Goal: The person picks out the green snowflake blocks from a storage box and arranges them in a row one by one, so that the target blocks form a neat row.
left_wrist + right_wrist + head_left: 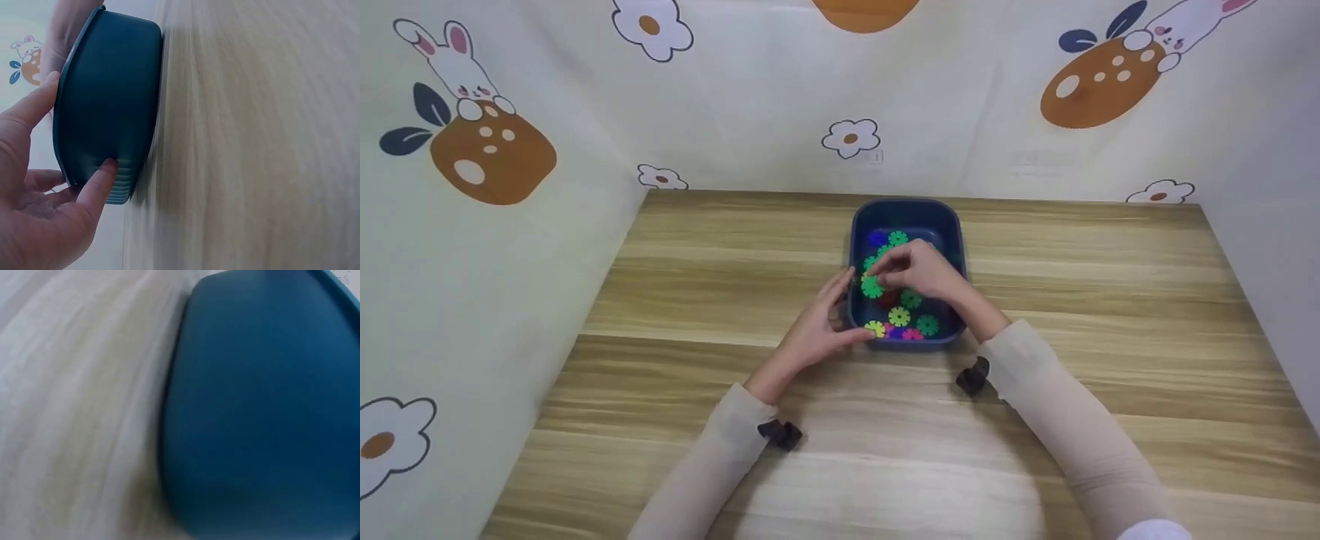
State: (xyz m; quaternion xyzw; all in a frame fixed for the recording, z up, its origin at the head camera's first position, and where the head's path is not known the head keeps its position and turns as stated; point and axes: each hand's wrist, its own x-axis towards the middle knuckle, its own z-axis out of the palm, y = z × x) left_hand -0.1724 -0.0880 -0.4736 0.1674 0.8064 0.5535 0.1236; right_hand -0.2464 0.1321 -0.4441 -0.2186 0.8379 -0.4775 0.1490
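Note:
A dark blue plastic bin (pixel 907 344) stands on the table with several notched snowflake building discs inside, in green, yellow, pink, red and blue. At its left side, my left hand (pixel 821 326) holds it: the thumb lies over the near-left corner and the fingers are against the left rim. The left wrist view shows a fingertip on the outer wall (pixel 109 95). Over the inside of the bin, my right hand (pixel 919 271) pinches a green snowflake disc (pixel 872 286) between thumb and fingers. The right hand itself is out of the right wrist view, where the outer wall (pixel 264 405) fills most of the frame.
The wood-grain table (pixel 720 262) spreads out on both sides of the bin. Behind it and to the left hangs a pale cloth (pixel 750 82) printed with rabbits, oranges and flowers. Each sleeve cuff bears a small black clip (pixel 780 433).

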